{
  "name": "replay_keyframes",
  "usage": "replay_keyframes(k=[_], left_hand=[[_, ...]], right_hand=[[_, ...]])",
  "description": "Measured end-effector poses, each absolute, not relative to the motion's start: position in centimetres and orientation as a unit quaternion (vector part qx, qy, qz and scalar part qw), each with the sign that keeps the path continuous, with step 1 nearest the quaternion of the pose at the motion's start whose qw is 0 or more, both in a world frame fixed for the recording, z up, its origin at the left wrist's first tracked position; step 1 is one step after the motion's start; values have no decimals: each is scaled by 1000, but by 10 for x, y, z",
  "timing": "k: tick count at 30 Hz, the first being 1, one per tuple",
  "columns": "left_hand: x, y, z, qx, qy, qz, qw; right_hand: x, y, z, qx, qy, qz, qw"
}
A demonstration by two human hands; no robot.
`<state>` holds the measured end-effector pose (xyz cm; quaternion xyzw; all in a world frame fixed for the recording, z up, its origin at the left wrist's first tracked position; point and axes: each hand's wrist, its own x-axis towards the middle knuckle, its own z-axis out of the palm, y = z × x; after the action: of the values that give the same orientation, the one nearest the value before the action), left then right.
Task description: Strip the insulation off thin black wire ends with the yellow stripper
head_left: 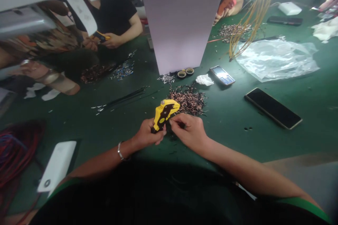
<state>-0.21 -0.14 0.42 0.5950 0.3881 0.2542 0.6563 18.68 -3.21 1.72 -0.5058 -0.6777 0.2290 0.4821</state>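
Observation:
My left hand (146, 134) is closed round the handles of a yellow and black wire stripper (164, 114), which is held tilted with its head up. Close against the tool's right side, my right hand (193, 132) has thumb and fingers pinched together. What they hold is too small and dark to make out. Just beyond both hands lies a heap of short black wires with bare copper ends (188, 100). Dark scraps are scattered on the green table (221, 112) beneath my hands.
Beyond the heap are two tape rolls (189, 71), crumpled tissue (204, 79) and a keypad phone (222, 75). A smartphone (273, 108) and clear plastic bag (277, 59) lie right. Long black wires (126, 97) and a white power bank (57, 165) lie left. Co-workers sit across.

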Motion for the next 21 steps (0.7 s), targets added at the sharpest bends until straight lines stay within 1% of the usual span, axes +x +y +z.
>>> replay_keyframes(k=[4,8,11,15,21], left_hand=[[-2,4,1,529,339,274,728],[-3,10,3,465,286,294,785],[-4,14,8,435,259,291,811],[-6,17,12,412,237,280,834],[-8,17,12,432,223,244,839]], right_hand=[[191,-27,17,-514,-632,324,481],[195,-21,16,-534,-537,443,480],[199,-16,19,-508,-487,517,487],[206,-13,23,-480,-459,532,526],[211,-8,24,-482,-480,506,530]])
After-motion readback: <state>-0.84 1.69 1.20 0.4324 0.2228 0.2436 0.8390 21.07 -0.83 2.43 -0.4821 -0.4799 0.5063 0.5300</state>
